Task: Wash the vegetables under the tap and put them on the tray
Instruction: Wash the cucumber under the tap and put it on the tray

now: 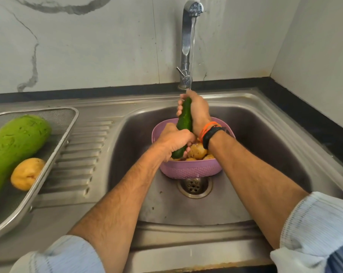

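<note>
Both my hands hold a dark green cucumber [185, 117] under the running tap [188, 36], above a pink basket [188, 170] in the sink. My left hand [174, 141] grips its near end; my right hand [196, 110] grips its far end, where the water lands. Several potatoes [197, 151] lie in the basket under my hands. On the left, a metal mesh tray [64, 134] on the drainboard holds a large green gourd [15, 146] and one potato [26, 173].
The steel sink basin [265, 154] has a drain [194, 186] just in front of the basket. A ribbed drainboard [82, 154] lies between tray and basin. A black counter edge [314, 123] and a marble wall run behind.
</note>
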Action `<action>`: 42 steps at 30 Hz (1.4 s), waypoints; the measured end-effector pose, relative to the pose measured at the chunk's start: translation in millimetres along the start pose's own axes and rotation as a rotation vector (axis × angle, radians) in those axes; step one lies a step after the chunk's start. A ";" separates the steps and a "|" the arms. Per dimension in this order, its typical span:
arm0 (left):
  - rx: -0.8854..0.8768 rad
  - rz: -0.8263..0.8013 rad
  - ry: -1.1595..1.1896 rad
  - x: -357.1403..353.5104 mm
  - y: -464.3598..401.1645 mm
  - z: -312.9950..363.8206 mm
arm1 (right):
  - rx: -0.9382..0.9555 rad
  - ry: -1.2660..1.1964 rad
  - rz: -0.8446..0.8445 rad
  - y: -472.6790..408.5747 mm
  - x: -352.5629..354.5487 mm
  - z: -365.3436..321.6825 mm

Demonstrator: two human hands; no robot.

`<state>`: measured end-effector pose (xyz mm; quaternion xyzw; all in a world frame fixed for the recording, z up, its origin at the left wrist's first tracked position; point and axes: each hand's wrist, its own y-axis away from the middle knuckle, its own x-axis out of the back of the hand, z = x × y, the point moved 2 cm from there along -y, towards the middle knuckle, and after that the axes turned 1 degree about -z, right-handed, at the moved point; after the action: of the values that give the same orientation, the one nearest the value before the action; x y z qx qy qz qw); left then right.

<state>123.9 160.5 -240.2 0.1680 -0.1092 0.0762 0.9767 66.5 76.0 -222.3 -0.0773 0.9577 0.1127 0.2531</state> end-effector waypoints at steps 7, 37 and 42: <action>-0.232 0.151 -0.374 7.5 2.8 0.9 | 0.234 0.550 0.280 -0.9 -2.1 0.8; -0.270 0.226 -0.421 9.6 2.4 -2.5 | 0.255 0.653 0.352 -0.5 -6.0 7.2; -0.156 0.073 -0.333 11.1 6.4 -0.8 | -0.112 0.039 0.031 1.4 -2.5 -7.3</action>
<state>133.6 168.0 -236.3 0.0980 -0.2809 0.0742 0.9518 65.0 75.7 -214.6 -0.0785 0.9558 0.1683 0.2279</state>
